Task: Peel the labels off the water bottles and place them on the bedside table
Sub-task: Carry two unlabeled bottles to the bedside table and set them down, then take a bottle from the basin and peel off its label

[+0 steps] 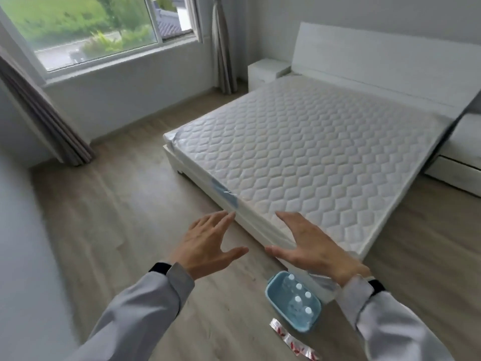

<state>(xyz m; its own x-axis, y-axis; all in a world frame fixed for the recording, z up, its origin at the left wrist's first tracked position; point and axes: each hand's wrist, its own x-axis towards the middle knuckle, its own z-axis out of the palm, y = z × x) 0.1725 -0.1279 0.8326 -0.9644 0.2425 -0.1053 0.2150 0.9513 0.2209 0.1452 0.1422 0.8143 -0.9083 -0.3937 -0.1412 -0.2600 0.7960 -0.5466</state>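
A light blue basket (272, 295) stands on the wood floor by the bed's near corner, holding several clear water bottles (298, 298) with white caps. A peeled red-and-white label strip (292, 342) lies on the floor just in front of the basket. My left hand (205, 243) and my right hand (309, 246) are held out in front of me above the floor and the bed's edge, fingers spread, holding nothing. A white bedside table (265, 72) stands far off, left of the headboard. Another white bedside table (466, 149) is at the right edge.
A white bed with a bare quilted mattress (312, 152) fills the middle. A window (99, 29) with grey curtains (44, 118) is at the back left. Wood floor (117, 204) stretches left of the bed.
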